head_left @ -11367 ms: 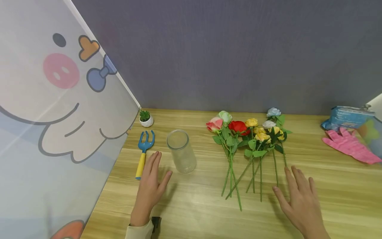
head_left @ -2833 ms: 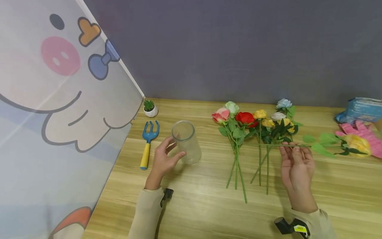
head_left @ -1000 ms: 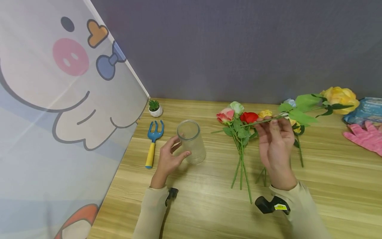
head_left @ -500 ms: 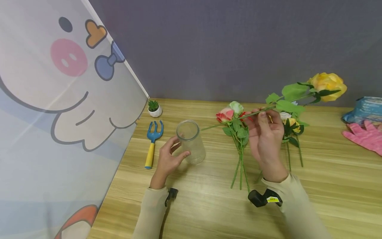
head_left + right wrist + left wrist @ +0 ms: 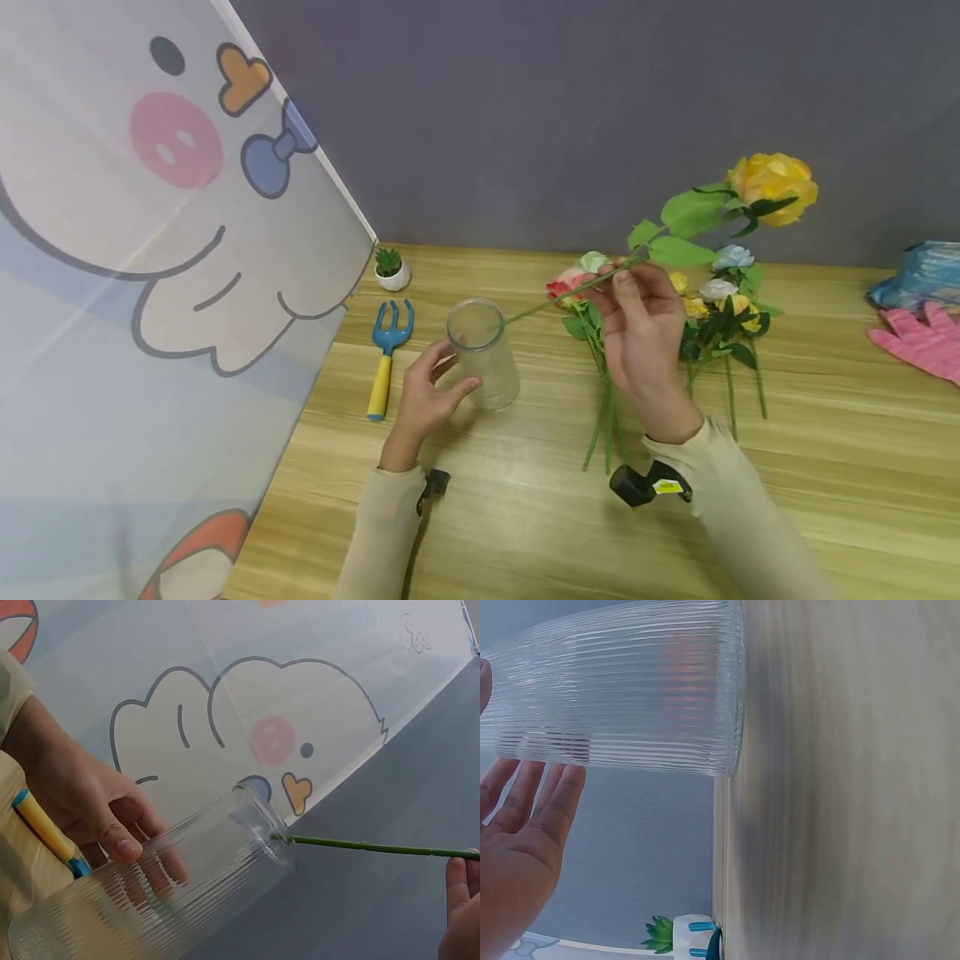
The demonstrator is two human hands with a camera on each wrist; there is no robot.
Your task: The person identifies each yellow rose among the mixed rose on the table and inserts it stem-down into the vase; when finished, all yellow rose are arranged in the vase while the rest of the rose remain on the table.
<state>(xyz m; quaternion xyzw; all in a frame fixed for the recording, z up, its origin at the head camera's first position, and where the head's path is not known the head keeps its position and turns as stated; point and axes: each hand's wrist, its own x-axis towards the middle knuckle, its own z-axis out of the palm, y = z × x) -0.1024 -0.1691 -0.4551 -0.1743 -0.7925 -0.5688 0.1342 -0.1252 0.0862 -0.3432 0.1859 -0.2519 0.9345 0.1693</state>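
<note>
My left hand point(image 5: 429, 402) holds the ribbed clear glass vase point(image 5: 491, 375) upright on the wooden table, thumb on the near side and fingers around the far side. In the left wrist view the fingers point(image 5: 562, 799) touch the ribbed glass. My right hand point(image 5: 643, 346) pinches the green stem of a yellow flower point(image 5: 774, 187) partway along. Its bloom points up to the right. The bare stem end point(image 5: 283, 838) meets the vase's mouth in the right wrist view, just at the rim; how far it reaches inside I cannot tell.
Several flowers lie on the table: a pink one point(image 5: 566, 287), a white one point(image 5: 717, 289) and a blue one point(image 5: 733, 257) among them. A blue-and-yellow hand fork point(image 5: 390, 337) and small potted succulent point(image 5: 392, 271) sit left. A pink glove point(image 5: 918, 337) and blue packet point(image 5: 918, 275) lie right.
Over the last seconds my right hand has lifted the yellow flower and carried it left, its stem tilting up until the end reaches the vase rim. My left hand has stayed on the vase.
</note>
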